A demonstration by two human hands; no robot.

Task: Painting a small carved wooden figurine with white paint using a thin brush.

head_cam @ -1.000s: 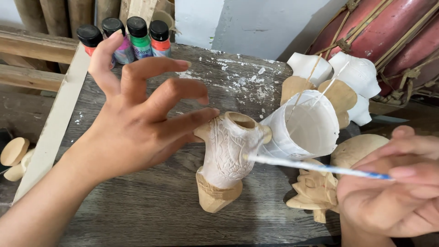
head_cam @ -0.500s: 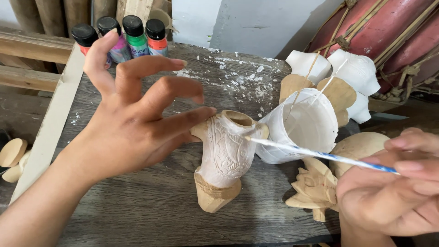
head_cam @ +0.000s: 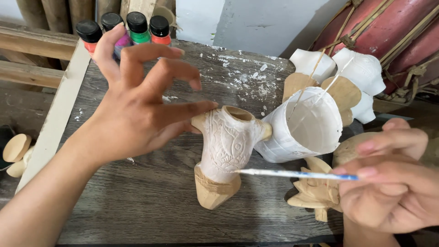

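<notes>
A carved wooden figure [head_cam: 227, 151], painted white on top and bare wood at its lower end, stands tilted on the dark wooden table [head_cam: 151, 206]. My left hand [head_cam: 137, 110] steadies it from the left, thumb and a fingertip on its upper end, the other fingers spread. My right hand [head_cam: 388, 183] grips a thin white and blue paintbrush [head_cam: 292, 174]. The brush tip touches the figure's lower white edge. A white plastic cup [head_cam: 304, 128] of white paint lies tilted just right of the figure.
Several small paint bottles [head_cam: 125, 27] with black caps stand at the table's far left. Carved pieces, some white and some bare wood [head_cam: 340, 80], lie behind the cup. A bare carved leaf-like piece [head_cam: 315, 192] sits under my right hand. Round wooden pieces [head_cam: 16, 151] lie left.
The brush tip has moved down the figure from its upper part to the lower white edge. My left hand has kept its hold.
</notes>
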